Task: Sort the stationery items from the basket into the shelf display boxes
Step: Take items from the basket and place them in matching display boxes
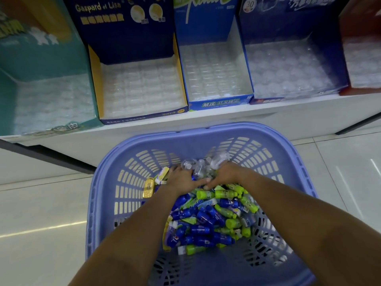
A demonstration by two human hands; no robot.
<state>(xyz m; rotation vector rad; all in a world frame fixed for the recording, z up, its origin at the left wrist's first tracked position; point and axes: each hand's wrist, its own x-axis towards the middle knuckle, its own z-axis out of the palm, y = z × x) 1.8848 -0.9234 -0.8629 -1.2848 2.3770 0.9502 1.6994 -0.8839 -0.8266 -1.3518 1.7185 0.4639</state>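
A lilac plastic basket [103, 182] stands on the floor below the shelf, holding a heap of small blue and green bottle-shaped stationery items [208, 219], clear plastic pieces [203, 165] at the far side, and yellow packets [149, 187] at the left. Both my hands reach into the far part of the heap. My left hand [181, 178] lies palm down on the items with fingers spread forward. My right hand [224, 175] lies beside it, thumb toward the left hand, its fingers curled around the clear pieces. The fingertips of both are partly buried.
On the white shelf [226, 118] stand open display boxes with clear blister trays: a teal box [41, 58], a navy and yellow box [97, 79], a blue box [218, 103], a dark blue box [245, 38], a red box [350, 27]. Pale tiled floor [41, 203] surrounds the basket.
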